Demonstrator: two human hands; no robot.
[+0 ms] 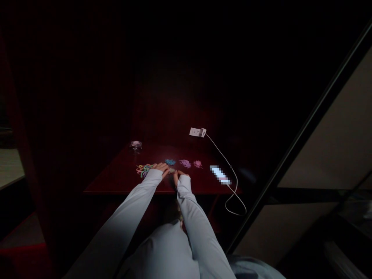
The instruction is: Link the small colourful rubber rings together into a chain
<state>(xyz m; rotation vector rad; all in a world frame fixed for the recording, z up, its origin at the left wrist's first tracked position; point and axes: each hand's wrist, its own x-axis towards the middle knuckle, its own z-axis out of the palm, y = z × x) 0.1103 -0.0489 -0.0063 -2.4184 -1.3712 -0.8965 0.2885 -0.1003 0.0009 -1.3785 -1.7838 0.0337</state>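
Note:
My left hand [162,167] lies low over the table, its fingers stretched to the right beside a small pale, mixed-colour pile [172,170]. On the other side of that pile is my right hand [179,175], its visible fingers apart and close to the pile's edge. Nothing held shows in either hand, though the fingertips are small and dim. Left of my left hand spreads a heap of thicker multicoloured bands [142,169]. Just beyond my hands are a blue pile [170,162], a purple pile [185,163] and a pink pile [197,164] of thin strands.
The dark red table [113,178] ends at a front edge near my wrists. A clear container [135,145] stands at the back left. On the right a blurred, lit phone [220,174] is joined by a white cable [236,182] to a charger [202,132] in the wall socket [194,132].

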